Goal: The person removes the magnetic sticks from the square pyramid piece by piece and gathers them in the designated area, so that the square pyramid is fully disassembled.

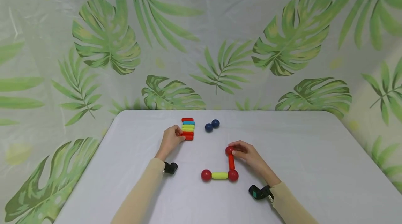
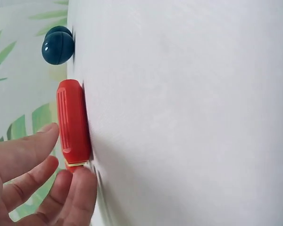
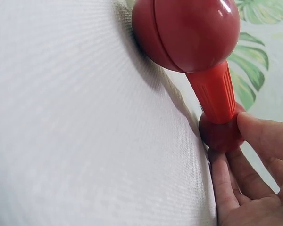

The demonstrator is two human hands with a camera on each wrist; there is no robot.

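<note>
At the left end of a row of short rods, my left hand has its fingertips at the nearest red rod. Thumb and fingers are spread around that rod's end; no firm grasp shows. My right hand pinches a red ball between thumb and fingers. That ball tops an L-shaped piece lying on the table: a red rod runs down to a red corner ball, then a yellow rod leads left to another red ball.
The row also holds yellow rods, a blue rod and a red rod at its far end. Two dark blue balls stand right of the row. A white table meets a leaf-patterned curtain at its back edge.
</note>
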